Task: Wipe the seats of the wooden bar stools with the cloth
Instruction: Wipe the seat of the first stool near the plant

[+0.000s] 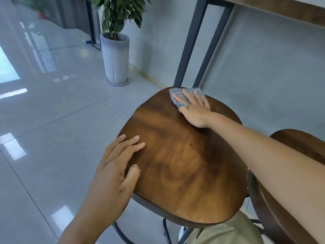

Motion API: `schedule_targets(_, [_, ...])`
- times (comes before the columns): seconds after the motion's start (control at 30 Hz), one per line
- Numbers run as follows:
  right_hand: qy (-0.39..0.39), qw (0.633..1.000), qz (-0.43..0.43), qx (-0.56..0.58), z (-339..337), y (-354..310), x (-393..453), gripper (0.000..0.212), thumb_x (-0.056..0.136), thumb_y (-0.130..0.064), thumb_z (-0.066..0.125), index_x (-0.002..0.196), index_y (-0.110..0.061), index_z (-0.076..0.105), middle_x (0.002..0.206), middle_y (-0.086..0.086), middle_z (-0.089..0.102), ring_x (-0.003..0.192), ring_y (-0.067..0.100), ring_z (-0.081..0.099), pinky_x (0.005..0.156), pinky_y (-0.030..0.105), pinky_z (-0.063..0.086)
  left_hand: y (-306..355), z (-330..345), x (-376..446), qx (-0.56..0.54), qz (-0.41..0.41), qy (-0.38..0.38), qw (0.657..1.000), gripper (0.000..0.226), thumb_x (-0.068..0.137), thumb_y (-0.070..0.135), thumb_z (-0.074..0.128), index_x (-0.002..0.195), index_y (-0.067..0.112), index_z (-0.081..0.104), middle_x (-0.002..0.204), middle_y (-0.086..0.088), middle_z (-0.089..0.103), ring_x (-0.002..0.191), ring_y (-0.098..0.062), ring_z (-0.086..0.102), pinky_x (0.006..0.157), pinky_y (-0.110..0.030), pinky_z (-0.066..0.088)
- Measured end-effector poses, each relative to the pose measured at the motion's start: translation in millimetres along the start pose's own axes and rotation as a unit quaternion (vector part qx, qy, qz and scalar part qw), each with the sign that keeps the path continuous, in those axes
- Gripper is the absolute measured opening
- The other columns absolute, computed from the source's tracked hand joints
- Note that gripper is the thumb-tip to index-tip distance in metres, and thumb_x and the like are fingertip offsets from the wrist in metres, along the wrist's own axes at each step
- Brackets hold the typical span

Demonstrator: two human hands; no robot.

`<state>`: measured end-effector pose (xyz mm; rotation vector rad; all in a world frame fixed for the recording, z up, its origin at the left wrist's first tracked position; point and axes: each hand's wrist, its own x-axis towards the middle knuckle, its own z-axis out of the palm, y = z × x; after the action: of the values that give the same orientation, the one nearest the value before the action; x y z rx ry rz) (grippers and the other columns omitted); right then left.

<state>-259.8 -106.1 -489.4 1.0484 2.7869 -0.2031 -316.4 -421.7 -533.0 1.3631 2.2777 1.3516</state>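
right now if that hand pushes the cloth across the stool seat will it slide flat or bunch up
The cloth is probably floppy: it lies thin and creased under the right hand. With fingers spread flat on it, it likely slides rather than bunches. The stool seat looks smooth and glossy, so little drag.

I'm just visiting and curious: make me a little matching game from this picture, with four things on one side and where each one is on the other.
Things:
1. cloth
2. left hand
3. potted plant
4. second stool

Places:
A. on the floor by the wall
B. flat on the near left edge of the stool seat
C. at the right, partly behind the right forearm
D. under the right hand at the seat's far edge

Pairs: 1-D, 2-B, 3-A, 4-C
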Motion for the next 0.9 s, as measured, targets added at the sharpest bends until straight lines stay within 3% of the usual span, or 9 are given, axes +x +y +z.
schedule_targets(0.27, [0.005, 0.991, 0.130, 0.028, -2.8, -25.4, 8.3, 0.056, 0.102, -0.052, 0.006, 0.154, -0.047, -0.013, 0.165, -0.001, -0.022, 0.149, 0.035, -0.025, 0.119, 0.053, -0.016, -0.3, -3.0, 0.1, 0.027, 0.006, -0.019, 0.999, 0.055, 0.088, 0.038, 0.031, 0.137, 0.036, 0.054, 0.146, 0.033, 0.037, 0.144, 0.010, 0.013, 0.108, -0.004, 0.010])
schedule_targets(0.53, [-0.031, 0.999, -0.002, 0.040, 13.5, -41.9, -57.6, 0.054, 0.102, -0.048, 0.009, 0.154, -0.051, -0.006, 0.167, -0.007, -0.013, 0.152, 0.026, -0.020, 0.121, 0.047, -0.013, -2.1, -3.5, 0.9, 0.034, 0.016, -0.023, 0.999, 0.052, 0.090, 0.035, 0.033, 0.138, 0.034, 0.054, 0.147, 0.029, 0.039, 0.143, 0.012, 0.012, 0.105, 0.003, 0.004])
schedule_targets(0.67, [-0.052, 0.996, -0.066, 0.009, 11.1, -21.9, -67.9, 0.051, 0.104, -0.051, 0.007, 0.151, -0.054, -0.010, 0.166, -0.012, -0.015, 0.151, 0.020, -0.021, 0.122, 0.044, -0.012, -1.9, -4.9, 1.2, 0.035, 0.016, -0.028, 0.999, 0.057, 0.087, 0.043, 0.029, 0.138, 0.035, 0.053, 0.148, 0.029, 0.039, 0.144, 0.011, 0.012, 0.108, -0.004, 0.007])
schedule_targets(0.77, [-0.048, 0.996, -0.078, -0.013, 5.2, -7.2, -61.5, 0.051, 0.104, -0.052, 0.008, 0.152, -0.054, -0.011, 0.166, -0.012, -0.015, 0.150, 0.017, -0.026, 0.121, 0.043, -0.015, -1.8, -5.1, 2.0, 0.034, 0.015, -0.030, 0.999, 0.056, 0.088, 0.043, 0.030, 0.139, 0.035, 0.053, 0.148, 0.030, 0.037, 0.144, 0.011, 0.011, 0.109, -0.008, 0.008])
schedule_targets(0.9, [-0.029, 0.998, -0.035, -0.053, -1.3, 18.9, -44.6, 0.052, 0.103, -0.054, 0.005, 0.152, -0.052, -0.011, 0.165, -0.011, -0.017, 0.149, 0.019, -0.027, 0.121, 0.043, -0.015, -1.2, -5.1, 1.5, 0.035, 0.016, -0.029, 0.999, 0.051, 0.090, 0.031, 0.036, 0.138, 0.036, 0.053, 0.146, 0.035, 0.036, 0.144, 0.012, 0.011, 0.105, 0.002, 0.006])
